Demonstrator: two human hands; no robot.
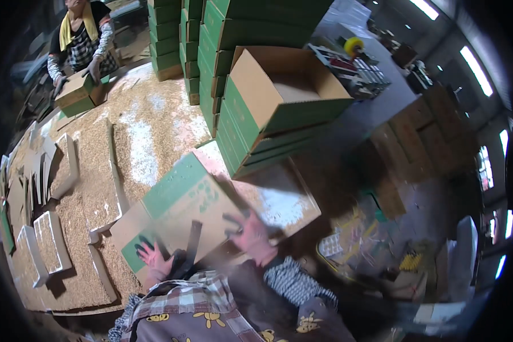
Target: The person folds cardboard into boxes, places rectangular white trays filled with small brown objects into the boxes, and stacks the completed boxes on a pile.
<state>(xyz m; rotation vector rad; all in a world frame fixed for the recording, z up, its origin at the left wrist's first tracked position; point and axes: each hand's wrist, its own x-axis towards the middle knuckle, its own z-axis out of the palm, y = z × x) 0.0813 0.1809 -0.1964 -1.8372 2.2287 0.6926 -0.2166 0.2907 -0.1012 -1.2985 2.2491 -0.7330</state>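
A green and brown cardboard carton (184, 201), with green printing on its upper face, lies at an angle on the worktable before me. My left hand (154, 261) rests spread over its near-left green part, fingers apart. At the carton's right end is my right hand (252, 238), fingers parted and a little blurred; whether it presses the edge cannot be made out. Both hands look pinkish with dark fingertips. A dark narrow strip (193, 239) stands out against the carton between the hands; its kind is unclear.
The worktable (141, 154) is strewn with grain-like brown bits. White-edged trays (53, 241) and cardboard pieces (38, 175) lie left. Stacked green cartons, the nearest open-topped (278, 111), rise ahead. A co-worker (83, 42) handles a carton (79, 94) far left. Brown cartons (427, 137) stand right.
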